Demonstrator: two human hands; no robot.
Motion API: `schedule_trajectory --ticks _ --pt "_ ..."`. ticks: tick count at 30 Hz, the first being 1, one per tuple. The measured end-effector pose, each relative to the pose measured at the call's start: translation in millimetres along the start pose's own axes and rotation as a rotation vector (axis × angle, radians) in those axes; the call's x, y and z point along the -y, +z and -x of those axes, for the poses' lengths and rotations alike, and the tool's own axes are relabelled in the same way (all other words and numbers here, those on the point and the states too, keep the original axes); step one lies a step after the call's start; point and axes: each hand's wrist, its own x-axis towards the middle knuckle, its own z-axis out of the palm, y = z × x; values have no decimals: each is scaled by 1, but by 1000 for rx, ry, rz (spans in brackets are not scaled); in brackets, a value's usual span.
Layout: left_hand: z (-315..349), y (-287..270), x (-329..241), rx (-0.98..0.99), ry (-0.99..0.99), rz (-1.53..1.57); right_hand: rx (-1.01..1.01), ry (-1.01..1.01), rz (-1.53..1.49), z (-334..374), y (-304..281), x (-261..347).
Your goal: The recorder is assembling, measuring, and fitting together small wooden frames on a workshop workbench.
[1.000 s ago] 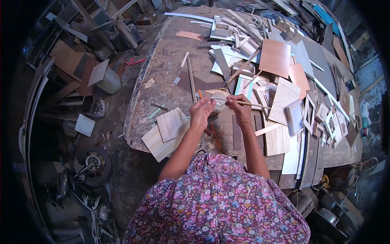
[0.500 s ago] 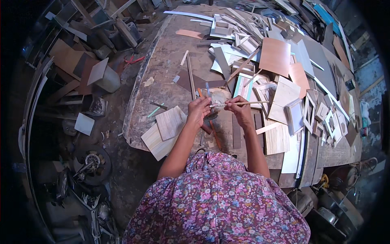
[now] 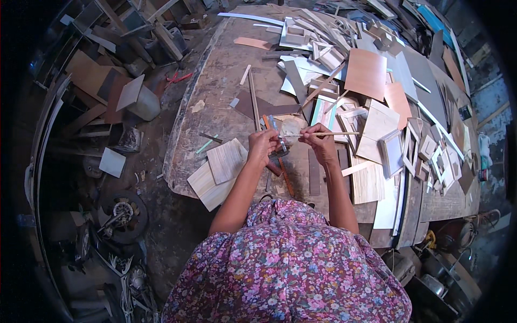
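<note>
Both my hands are over the near middle of the workbench, close together. My right hand [image 3: 321, 147] pinches a thin wooden stick [image 3: 336, 133]; one end sticks out to the right, and the thin whitish other end reaches toward the left hand. My left hand [image 3: 262, 146] is closed, its fingertips beside a narrow grey-blue strip [image 3: 282, 144]. What lies between those fingers is too small to make out. Beyond the hands sits a pale round piece [image 3: 291, 125]. An orange strip [image 3: 287, 177] and a dark brown handle-like piece [image 3: 273, 168] lie below them.
Two light wooden panels [image 3: 215, 175] overlap at the bench's [image 3: 215, 91] near left edge. Frames, offcuts and boards are heaped on the right, around a copper-coloured sheet [image 3: 365, 74]. A wheel [image 3: 123, 216] and red-handled pliers [image 3: 176, 78] are on the floor at left.
The left fingertips have drawn slightly away from the stick's whitish end. The grey-blue strip now shows beside the left fingers, tilted differently. My right hand has shifted slightly right with the stick.
</note>
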Motion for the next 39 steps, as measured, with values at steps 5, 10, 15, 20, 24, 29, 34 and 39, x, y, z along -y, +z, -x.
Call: schedule_trajectory --ticks 5,10,15,20,24,29,34,39 --pt "6 7 -5 -29 7 11 7 2 10 -2 0 -3" --pt "3 4 -2 -19 24 8 24 18 -1 -1 -1 -2" --pt "2 3 -2 -41 23 8 92 74 19 2 -11 -2" --pt "1 2 0 -35 27 -22 102 105 -26 1 -9 -4" --pt "5 3 -2 14 41 -48 36 74 -54 -3 -3 -2" --pt "2 -1 -2 40 22 -102 30 79 -46 -3 -4 -6" --pt "2 -3 -3 68 4 -87 146 186 -7 2 -15 -8" --pt "4 -1 -3 73 29 -75 154 175 -31 3 -11 -6"
